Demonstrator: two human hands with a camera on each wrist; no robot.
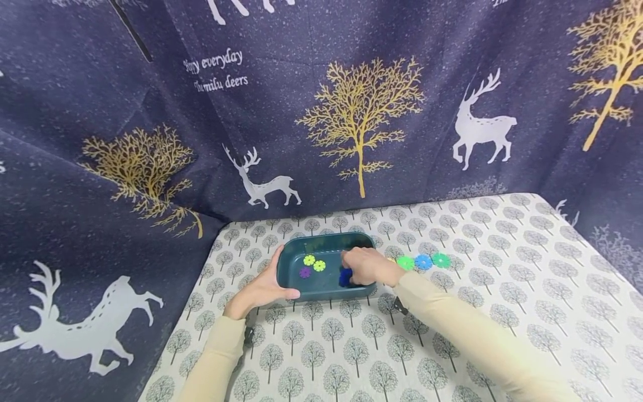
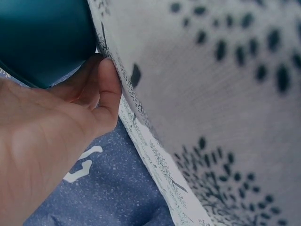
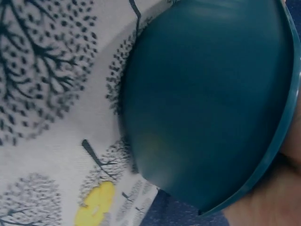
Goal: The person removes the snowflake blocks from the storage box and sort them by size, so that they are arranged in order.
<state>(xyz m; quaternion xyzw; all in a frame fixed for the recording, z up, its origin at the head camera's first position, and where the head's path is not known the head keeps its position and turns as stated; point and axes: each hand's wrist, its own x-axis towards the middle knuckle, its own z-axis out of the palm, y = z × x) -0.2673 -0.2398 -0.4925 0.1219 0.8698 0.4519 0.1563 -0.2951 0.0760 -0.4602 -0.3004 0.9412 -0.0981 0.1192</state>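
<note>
Gripping the left end of a teal tub (image 1: pixel 321 295), the left hand (image 1: pixel 261 287) has its thumb over the near wall; tub sits on the cloth-covered bench (image 1: pixel 354 349). The right hand (image 1: pixel 369 266) reaches down into the tub's right end, fingers at a dark blue disc (image 1: pixel 344 278), cannot tell if pinched or only touched. Two yellow discs (image 1: pixel 308 260) and a purple disc (image 1: pixel 305 272) lie left in the tub; outside, to its right, two green discs (image 1: pixel 441 260) flank a blue disc (image 1: pixel 423 262)

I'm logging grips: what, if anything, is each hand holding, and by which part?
The left hand holds the teal tray by its left end. The right hand is in it, by a dark blue piece; whether it pinches that cannot be told.
</note>
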